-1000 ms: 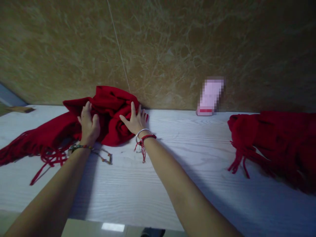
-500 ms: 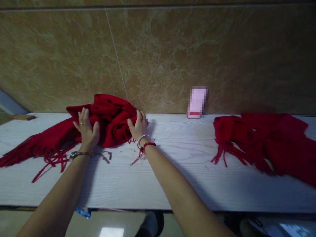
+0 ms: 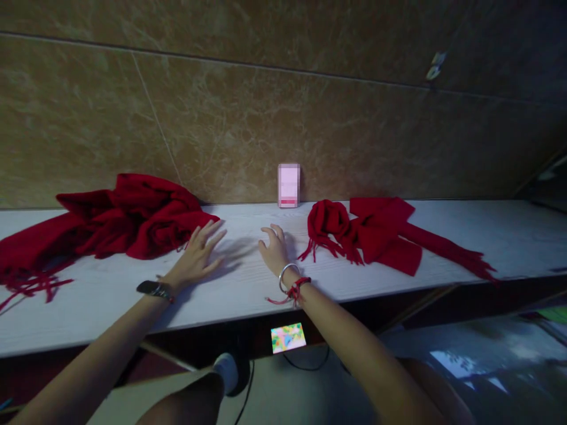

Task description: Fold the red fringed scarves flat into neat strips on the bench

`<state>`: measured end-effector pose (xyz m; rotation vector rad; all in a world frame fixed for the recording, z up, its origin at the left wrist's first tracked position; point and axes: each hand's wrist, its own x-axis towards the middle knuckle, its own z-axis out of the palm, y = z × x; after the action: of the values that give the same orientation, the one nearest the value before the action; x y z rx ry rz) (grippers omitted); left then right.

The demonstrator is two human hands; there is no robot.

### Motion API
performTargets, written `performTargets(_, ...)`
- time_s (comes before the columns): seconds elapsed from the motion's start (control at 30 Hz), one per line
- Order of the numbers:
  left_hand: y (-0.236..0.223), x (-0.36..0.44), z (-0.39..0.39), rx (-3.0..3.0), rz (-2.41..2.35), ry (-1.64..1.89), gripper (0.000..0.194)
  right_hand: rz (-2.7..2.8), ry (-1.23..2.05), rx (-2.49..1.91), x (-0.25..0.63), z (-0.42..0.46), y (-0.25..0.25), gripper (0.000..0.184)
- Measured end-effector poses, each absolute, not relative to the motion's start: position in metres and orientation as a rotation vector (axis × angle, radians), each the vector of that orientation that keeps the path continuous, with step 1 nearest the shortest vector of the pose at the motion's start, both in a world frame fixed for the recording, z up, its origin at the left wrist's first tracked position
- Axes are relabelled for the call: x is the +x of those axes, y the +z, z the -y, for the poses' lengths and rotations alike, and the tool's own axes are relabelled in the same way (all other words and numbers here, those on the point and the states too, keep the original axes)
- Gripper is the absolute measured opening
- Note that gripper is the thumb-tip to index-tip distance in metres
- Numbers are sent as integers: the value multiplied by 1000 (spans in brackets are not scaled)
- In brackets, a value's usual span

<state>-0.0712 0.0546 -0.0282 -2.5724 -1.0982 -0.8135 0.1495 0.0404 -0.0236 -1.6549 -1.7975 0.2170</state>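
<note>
A crumpled red fringed scarf (image 3: 128,221) lies on the left of a long white wooden table (image 3: 248,280), against the wall. A second red scarf (image 3: 376,236) lies bunched on the right. My left hand (image 3: 197,257) hovers open just right of the left scarf, fingers spread, holding nothing. My right hand (image 3: 274,251) is over the bare table between the two scarves, fingers loosely curved and empty. A dark watch is on my left wrist; a silver bangle and red string are on my right wrist.
A small pink box (image 3: 289,185) stands against the brown marble wall (image 3: 266,118) behind the table. Below the table edge are my legs, a cable and a lit phone screen (image 3: 288,337) on the floor.
Both hands have let go of the left scarf and moved right onto the bare table. The view has swung right, bringing the second scarf nearer the middle.
</note>
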Motion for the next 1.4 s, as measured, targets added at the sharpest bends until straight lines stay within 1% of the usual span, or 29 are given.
performTargets(0.1,-29,-32,-52,-2799,1003,-692,57,1896,156,-1626,197,-18,-15,36)
performTargets(0.2,-27,8,-51,-2896,987,-599,59,1885,-11,-1624,249,-4,-2,35)
performTargets(0.3,-23,48,-49,-2928,1066,-521,62,1708,-240,-1669,299,4,5,37)
performTargets(0.4,-20,83,-43,-2930,1245,-509,63,1568,-382,-1826,334,13,-3,38)
performTargets(0.47,-20,101,-37,-2927,1358,-524,63,1599,-349,-1963,348,21,-14,39)
performTargets(0.6,-24,121,-26,-2903,1511,-565,61,1737,-226,-2049,356,30,-30,31)
performTargets(0.73,-30,135,-28,-2866,1671,-802,65,1803,-143,-1902,350,25,-30,28)
performTargets(0.93,-38,153,-43,-2628,1677,-1292,72,2071,124,-1367,331,15,-31,27)
performTargets(1.03,-37,150,-47,-2430,1576,-1461,65,2157,191,-1176,318,16,-34,28)
performTargets(1.1,-36,144,-48,-2374,1483,-1503,59,2171,163,-1123,312,20,-32,28)
performTargets(1.17,-36,138,-49,-2372,1408,-1518,56,2101,51,-1168,312,23,-27,28)
performTargets(1.27,-41,131,-52,-2435,1339,-1506,58,1759,-151,-1463,324,24,-20,31)
performTargets(1.33,-45,128,-53,-2547,1296,-1449,61,1486,-175,-1714,337,21,-20,40)
performTargets(1.4,-48,126,-53,-2707,1233,-1334,65,1337,-87,-1890,348,17,-26,52)
